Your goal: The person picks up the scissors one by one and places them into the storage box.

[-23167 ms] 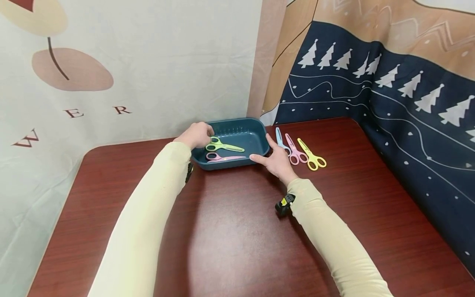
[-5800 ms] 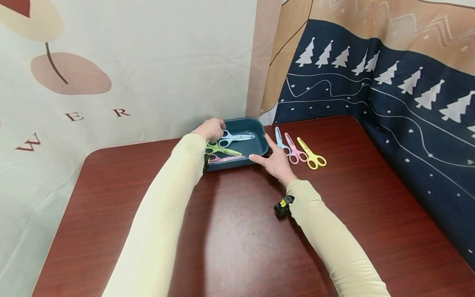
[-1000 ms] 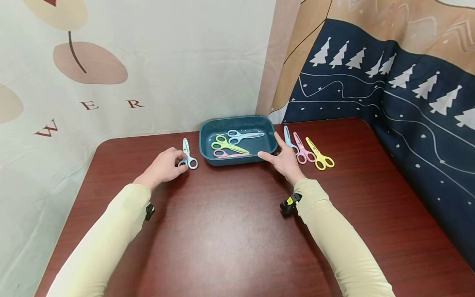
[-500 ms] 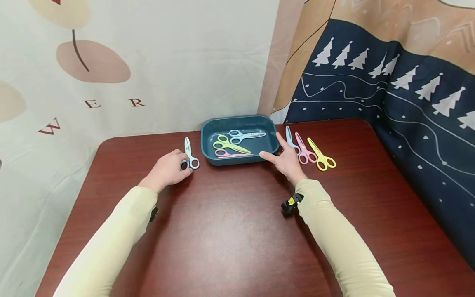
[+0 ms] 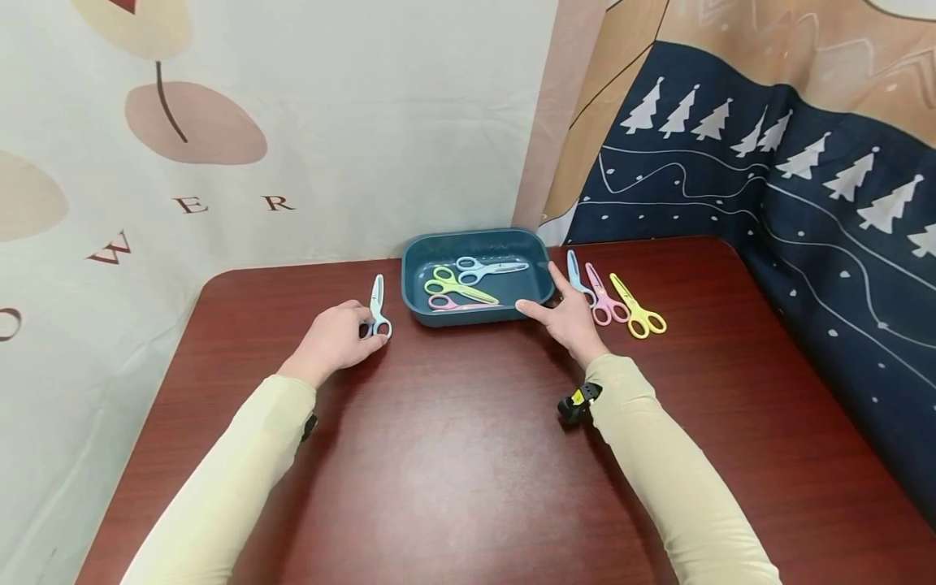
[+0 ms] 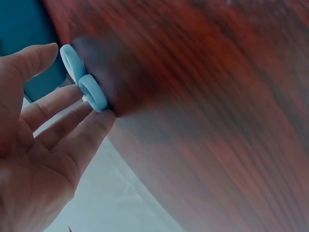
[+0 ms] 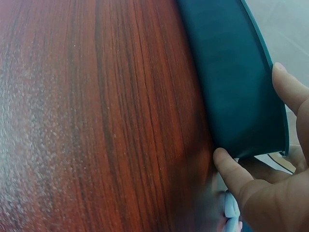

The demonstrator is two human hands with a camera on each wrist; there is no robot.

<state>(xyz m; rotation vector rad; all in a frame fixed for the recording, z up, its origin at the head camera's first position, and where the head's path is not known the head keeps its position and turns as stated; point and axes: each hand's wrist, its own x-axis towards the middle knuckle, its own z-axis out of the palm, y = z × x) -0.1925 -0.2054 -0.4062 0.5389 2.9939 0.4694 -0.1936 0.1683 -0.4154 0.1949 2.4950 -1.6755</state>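
Observation:
My left hand (image 5: 338, 335) holds the light blue scissors (image 5: 376, 301) by the handle loops on the table, blade pointing to the back. In the left wrist view, thumb and fingers lie on opposite sides of the two loops. My right hand (image 5: 569, 318) rests against the right end of a dark teal tray (image 5: 468, 318), thumb at the front side and straight fingers spread round the corner. Inside the tray lie blue scissors (image 5: 491, 269), green scissors (image 5: 468, 288) and pink scissors (image 5: 457, 305), the pink pair partly hidden by the front wall.
Right of the tray, blue scissors (image 5: 575, 272), pink scissors (image 5: 603, 296) and yellow scissors (image 5: 634, 305) lie in a row, the blue pair partly behind my right hand. A pale cloth (image 5: 351, 146) and a navy cloth (image 5: 731, 195) border the reddish-brown table (image 5: 453, 455).
Since the oldest frame, two pairs of blue scissors have appeared: one in the tray, one at its left. Over the last second my left hand draws that pair's loops closer together; the right hand stays.

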